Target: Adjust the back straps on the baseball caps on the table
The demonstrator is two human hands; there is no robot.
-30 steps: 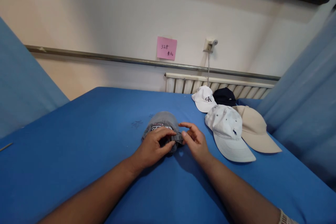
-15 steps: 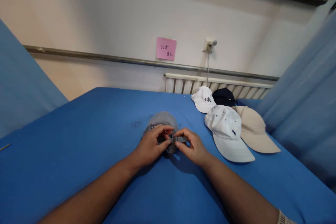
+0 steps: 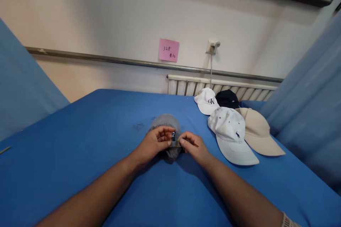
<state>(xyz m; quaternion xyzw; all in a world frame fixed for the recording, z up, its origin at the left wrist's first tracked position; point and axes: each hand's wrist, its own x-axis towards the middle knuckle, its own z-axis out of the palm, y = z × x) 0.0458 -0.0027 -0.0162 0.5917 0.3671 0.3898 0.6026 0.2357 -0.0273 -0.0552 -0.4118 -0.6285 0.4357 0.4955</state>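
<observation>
A grey baseball cap (image 3: 167,118) lies on the blue-covered table (image 3: 80,142), its back strap toward me. My left hand (image 3: 153,144) pinches the left side of the strap (image 3: 174,144) between thumb and fingers. On the other side, my right hand (image 3: 194,146) grips the strap's right end with thumb and index finger. A small metal-looking buckle seems to sit between the two hands, too small to make out well. Part of the cap's crown is hidden behind my left hand.
At right stand a white cap (image 3: 206,101), a dark navy cap (image 3: 227,98), a pale cap with a small logo (image 3: 229,127) and a beige cap (image 3: 257,129). Blue curtains (image 3: 311,99) hang at both sides. A radiator (image 3: 181,87) lines the wall behind.
The strap end that stuck out to the right across my right fingers no longer shows there. My right fingers have shifted slightly, and more of the cap's opening shows between my hands.
</observation>
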